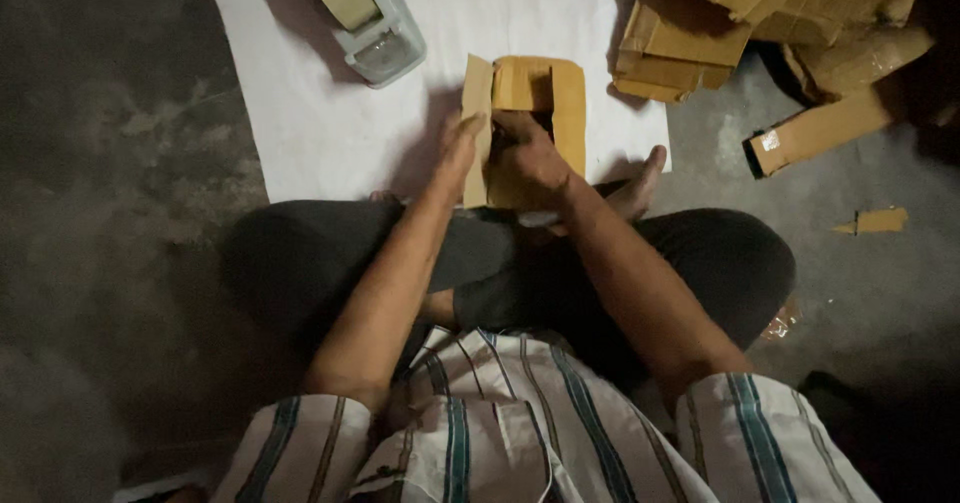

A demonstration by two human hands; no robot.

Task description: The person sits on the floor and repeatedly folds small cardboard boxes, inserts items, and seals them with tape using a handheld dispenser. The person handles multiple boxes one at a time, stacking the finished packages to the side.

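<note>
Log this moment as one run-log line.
left hand: flat against box flap | right hand: inside small cardboard box | tape dispenser: on white sheet | cardboard pile: right

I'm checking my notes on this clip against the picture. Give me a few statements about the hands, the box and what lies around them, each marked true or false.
1. Both hands are on the small cardboard box. True: the left hand presses its side flap, the right hand is at its opening.
2. The tape dispenser is in the right hand. False: it stands on the white sheet, untouched.
3. Flattened cardboard pieces are piled at upper right. True.
4. The person works at a table. False: they sit cross-legged on the floor.
</note>
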